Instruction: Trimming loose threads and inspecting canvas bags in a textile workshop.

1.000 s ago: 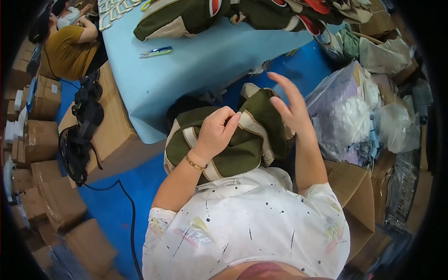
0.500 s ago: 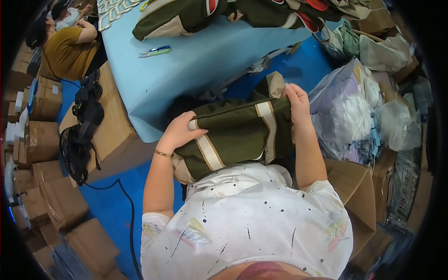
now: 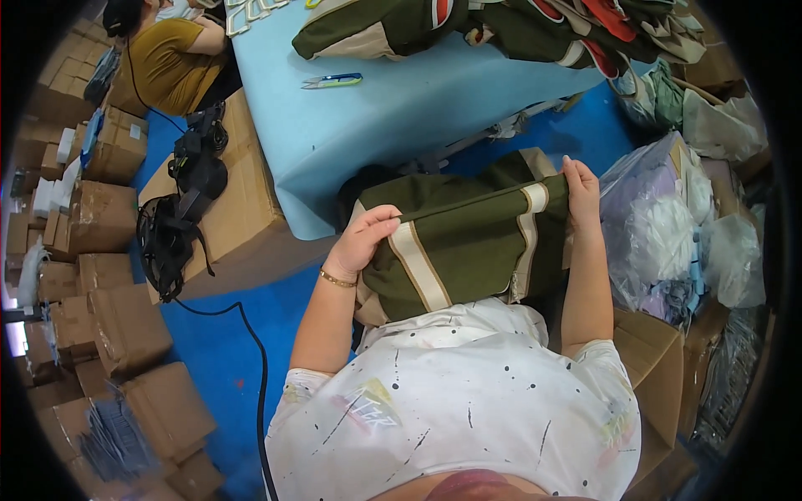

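Observation:
An olive-green fabric bag (image 3: 468,246) with cream straps and beige end panels lies across my lap. My left hand (image 3: 365,242) pinches its upper edge beside the left strap, thumb and fingers closed on the cloth. At the other end of that edge, my right hand (image 3: 582,194) grips the corner, just right of the second strap. Between my hands the edge is stretched in a nearly straight line. More of the bag's green cloth shows beyond the edge, and its underside is hidden. Part of a zipper (image 3: 520,286) shows near my shirt.
Ahead stands a light-blue covered table (image 3: 334,134) bearing thread snips (image 3: 332,81) and a heap of similar green bags (image 3: 518,42). Cardboard boxes (image 3: 125,326) are stacked at left. A black cable (image 3: 251,334) crosses the floor. Plastic-wrapped goods (image 3: 652,225) stand right. A seated person (image 3: 171,63) works far left.
My left thumb has moved up off the strap to the bag's upper edge, which now looks straighter. My right hand keeps its corner. The whole view has shifted, putting the surroundings farther right.

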The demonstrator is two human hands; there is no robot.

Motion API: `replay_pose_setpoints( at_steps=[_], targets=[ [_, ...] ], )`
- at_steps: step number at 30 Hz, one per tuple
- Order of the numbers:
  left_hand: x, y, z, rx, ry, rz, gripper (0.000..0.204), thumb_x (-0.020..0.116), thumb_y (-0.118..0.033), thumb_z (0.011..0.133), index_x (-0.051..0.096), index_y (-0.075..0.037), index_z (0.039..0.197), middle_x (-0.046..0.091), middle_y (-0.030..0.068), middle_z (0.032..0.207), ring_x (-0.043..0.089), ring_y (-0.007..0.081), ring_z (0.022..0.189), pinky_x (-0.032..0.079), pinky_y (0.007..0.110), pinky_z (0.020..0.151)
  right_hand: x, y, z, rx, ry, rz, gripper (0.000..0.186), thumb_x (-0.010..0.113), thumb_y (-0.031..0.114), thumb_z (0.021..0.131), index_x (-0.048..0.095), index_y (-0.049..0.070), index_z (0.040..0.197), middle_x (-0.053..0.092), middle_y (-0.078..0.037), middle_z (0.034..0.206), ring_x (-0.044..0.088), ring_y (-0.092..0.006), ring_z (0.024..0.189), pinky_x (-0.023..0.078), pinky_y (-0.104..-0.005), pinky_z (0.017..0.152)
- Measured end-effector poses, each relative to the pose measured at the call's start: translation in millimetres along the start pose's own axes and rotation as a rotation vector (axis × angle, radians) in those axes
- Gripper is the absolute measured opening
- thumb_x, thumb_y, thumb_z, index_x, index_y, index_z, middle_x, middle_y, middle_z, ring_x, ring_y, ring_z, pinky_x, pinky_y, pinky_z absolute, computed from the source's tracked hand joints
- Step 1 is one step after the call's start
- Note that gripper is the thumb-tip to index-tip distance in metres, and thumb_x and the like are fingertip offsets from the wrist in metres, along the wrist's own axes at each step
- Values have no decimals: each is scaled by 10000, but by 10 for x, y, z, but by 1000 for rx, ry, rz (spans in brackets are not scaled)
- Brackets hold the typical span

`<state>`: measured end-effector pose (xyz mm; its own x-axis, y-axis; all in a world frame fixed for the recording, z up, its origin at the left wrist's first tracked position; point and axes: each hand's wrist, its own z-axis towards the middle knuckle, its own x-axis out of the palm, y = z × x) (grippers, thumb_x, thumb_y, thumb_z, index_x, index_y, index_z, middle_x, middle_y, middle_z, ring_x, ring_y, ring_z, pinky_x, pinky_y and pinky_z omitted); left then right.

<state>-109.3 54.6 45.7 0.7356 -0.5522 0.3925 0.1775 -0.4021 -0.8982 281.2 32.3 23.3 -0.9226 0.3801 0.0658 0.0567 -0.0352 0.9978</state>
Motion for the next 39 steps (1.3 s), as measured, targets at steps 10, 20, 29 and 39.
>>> replay_pose_setpoints(
  at_steps=[10,20,29,39],
  targets=[
    [150,-155,-66,81,-217,646,158,530,-145,921,585,-1,952,608,23,840,535,92,768,447,252,696,-31,-44,11,-149,-36,-319,320,565,254,925,545,33,694,452,51,630,385,-45,614,322,-205,560],
    [137,19,0,94,-209,349,182,486,-166,962,580,-14,926,541,-56,842,483,44,810,408,209,740,-70,-71,33,-190,-52,-542,285,576,244,909,593,8,749,499,-6,635,440,-92,628,375,-249,584],
    [-107,130,-19,43,-401,65,200,544,-166,933,599,8,1014,621,1,924,547,68,838,437,210,756,-104,159,-238,-258,-22,-845,318,604,193,877,559,69,1167,573,-107,1080,555,-218,994,459,-316,795],
    [-248,-52,165,142,-489,328,199,608,-131,892,604,12,1031,626,-4,883,547,60,785,436,201,713,-392,-612,-842,162,132,-484,695,684,189,827,307,2,1380,537,-151,1186,538,-199,1061,429,-310,891]
  ],
)
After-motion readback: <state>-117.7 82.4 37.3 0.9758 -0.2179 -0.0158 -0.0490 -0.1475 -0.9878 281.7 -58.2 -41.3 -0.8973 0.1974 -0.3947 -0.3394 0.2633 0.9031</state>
